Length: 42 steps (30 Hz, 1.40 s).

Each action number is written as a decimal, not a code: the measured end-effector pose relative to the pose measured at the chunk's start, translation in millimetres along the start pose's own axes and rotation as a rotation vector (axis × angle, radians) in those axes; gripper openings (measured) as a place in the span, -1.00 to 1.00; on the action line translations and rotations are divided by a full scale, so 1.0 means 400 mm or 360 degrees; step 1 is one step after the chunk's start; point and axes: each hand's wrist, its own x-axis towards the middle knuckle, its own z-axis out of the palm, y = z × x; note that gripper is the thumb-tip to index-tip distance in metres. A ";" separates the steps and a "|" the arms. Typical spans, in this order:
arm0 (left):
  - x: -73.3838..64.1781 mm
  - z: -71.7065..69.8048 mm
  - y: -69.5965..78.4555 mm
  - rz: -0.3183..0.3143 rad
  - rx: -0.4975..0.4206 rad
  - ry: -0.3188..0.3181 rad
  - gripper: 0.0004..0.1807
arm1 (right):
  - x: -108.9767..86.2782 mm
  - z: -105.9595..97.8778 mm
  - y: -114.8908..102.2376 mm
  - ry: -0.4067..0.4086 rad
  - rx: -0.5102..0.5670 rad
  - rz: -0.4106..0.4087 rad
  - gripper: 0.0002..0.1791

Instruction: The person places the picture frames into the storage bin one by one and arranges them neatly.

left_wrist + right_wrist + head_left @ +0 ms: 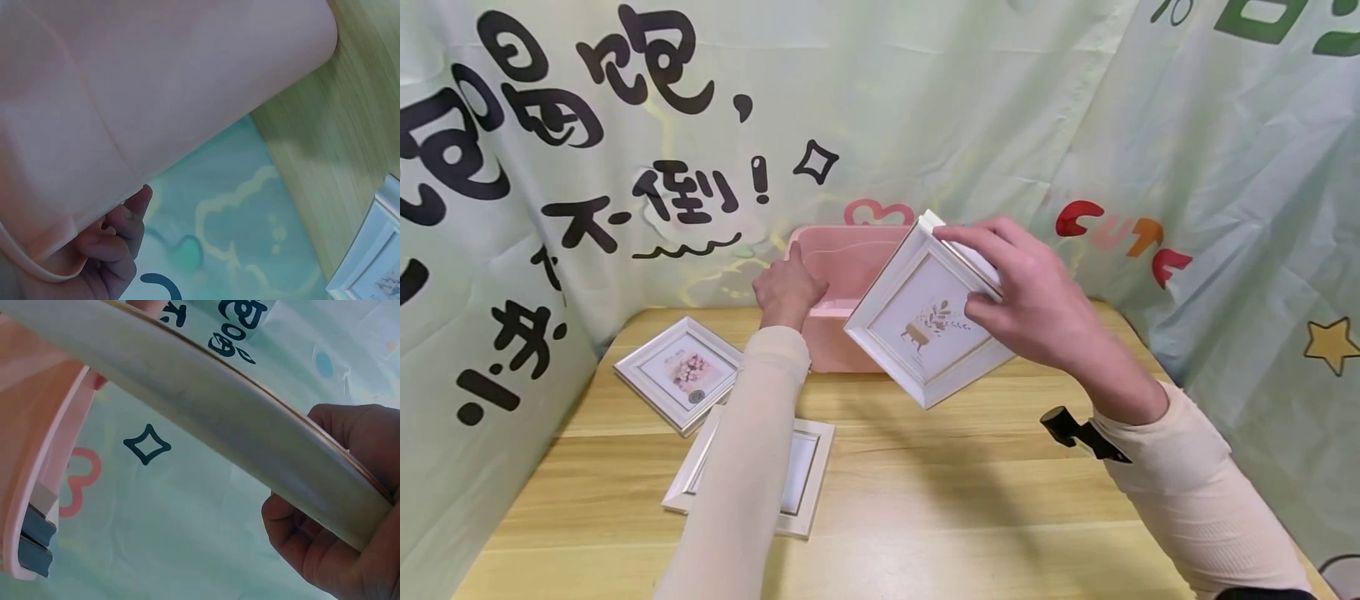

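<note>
My right hand (1033, 296) grips a white picture frame (895, 296) by its upper right edge, thumb on the front. The frame shows a potted-plant drawing and hangs tilted above the table, partly in front of a pink plastic bin (842, 346). In the right wrist view, fingers (294, 534) and thumb sit on opposite faces of the frame (206, 412). My left hand (788, 287) holds the bin's left side; curled fingers (128, 231) show at its rim in the left wrist view. Two dark-sided pieces (37, 540) stand inside the bin; their kind cannot be told.
A white frame with a pink flower picture (688, 375) lies on the wooden table (925, 533) at left. Nearer, another white frame (808, 479), perhaps overlapping a second, lies partly hidden under my left forearm. A printed curtain (962, 108) hangs close behind the bin.
</note>
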 end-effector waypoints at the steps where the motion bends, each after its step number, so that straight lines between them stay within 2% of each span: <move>1: 0.000 0.000 0.000 0.0001 0.0004 -0.0003 -0.06 | 0.002 -0.002 0.000 0.0011 -0.0011 0.0015 -0.25; 15: -0.003 -0.002 0.000 0.0018 0.0012 0.0015 -0.09 | 0.029 -0.015 0.007 0.0088 0.0013 0.0088 -0.26; 22: -0.005 0.003 -0.001 0.0025 -0.0025 0.0053 -0.18 | 0.043 -0.028 0.004 0.0142 0.0019 0.0190 -0.26; 32: -0.005 0.004 -0.004 0.0027 -0.0054 0.0061 -0.18 | 0.064 -0.031 0.000 0.0220 0.0037 0.0312 -0.24; 37: -0.005 0.002 -0.005 0.0013 -0.0042 0.0060 -0.19 | 0.072 -0.025 0.009 0.0259 0.0053 0.0328 -0.24; 42: -0.002 0.001 -0.003 0.0018 -0.0024 0.0023 -0.11 | 0.079 -0.018 0.018 0.0320 0.0093 0.0354 -0.22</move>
